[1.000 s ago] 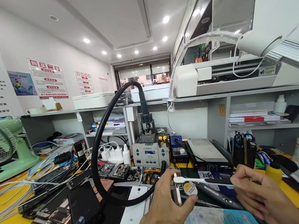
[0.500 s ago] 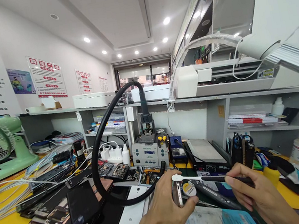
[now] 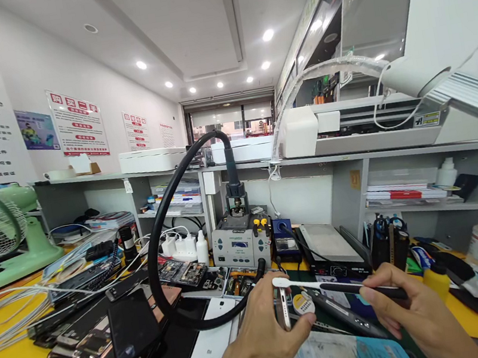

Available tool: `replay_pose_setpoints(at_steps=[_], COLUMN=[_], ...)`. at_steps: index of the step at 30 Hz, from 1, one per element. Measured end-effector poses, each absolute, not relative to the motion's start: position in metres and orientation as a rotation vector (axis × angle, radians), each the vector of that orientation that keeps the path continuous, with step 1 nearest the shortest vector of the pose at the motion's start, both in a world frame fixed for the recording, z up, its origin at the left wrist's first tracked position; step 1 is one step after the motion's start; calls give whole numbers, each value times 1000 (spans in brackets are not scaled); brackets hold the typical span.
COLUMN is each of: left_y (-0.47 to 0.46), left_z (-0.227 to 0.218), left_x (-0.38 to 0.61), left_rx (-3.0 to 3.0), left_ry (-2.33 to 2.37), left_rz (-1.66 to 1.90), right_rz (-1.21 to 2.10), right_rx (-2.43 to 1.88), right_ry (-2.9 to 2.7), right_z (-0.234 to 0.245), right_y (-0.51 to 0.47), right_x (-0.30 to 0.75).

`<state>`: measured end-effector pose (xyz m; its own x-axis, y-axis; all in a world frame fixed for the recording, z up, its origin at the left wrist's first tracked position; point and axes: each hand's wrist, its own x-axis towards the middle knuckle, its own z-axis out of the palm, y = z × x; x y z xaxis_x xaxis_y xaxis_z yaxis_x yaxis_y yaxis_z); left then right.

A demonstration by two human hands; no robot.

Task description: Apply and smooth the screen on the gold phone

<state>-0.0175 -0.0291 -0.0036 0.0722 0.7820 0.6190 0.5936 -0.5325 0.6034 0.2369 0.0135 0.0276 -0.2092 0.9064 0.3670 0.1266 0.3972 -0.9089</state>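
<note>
The left hand [image 3: 266, 323] clamps a thin white flat phone [image 3: 285, 308] on edge between thumb and fingers, likely to keep it steady. The right hand [image 3: 406, 301] pinches a long black-and-white plastic toothbrush [image 3: 333, 286] by its dark handle, maybe so its white head can reach the phone's top.

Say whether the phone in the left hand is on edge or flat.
On edge: the phone shows its narrow end as a tall, upright strip.

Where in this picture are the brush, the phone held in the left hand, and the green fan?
Brush [image 3: 341, 287]: head view, on its black handle.
Phone [image 3: 286, 310]: head view, on its narrow edge.
Green fan [image 3: 36, 240]: head view, on its stand.
</note>
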Motion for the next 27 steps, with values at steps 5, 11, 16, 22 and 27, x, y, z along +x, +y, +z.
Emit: replay_pose_setpoints(at_steps=[5,11,16,22,27], left_y=[-29,-30,-32,-30,-28], left_z=[-4,-1,1,-3,-7], left_x=[-18,-17,-18,-18,-18], left_rx=[2137,2123,2108,2099,2092], left_ry=[1410,1419,1431,1418,1408], left_rz=[1438,1427,1400,1406,1408], right_rz=[945,943,951,989,1049], right_rx=[-928,-955,-981,-1012,-1106], right_ry=[-1640,-1659,-1662,-1686,-1771], right_z=[26,23,25,26,26], right_y=[15,17,14,17,24], right_x=[238,241,238,241,246])
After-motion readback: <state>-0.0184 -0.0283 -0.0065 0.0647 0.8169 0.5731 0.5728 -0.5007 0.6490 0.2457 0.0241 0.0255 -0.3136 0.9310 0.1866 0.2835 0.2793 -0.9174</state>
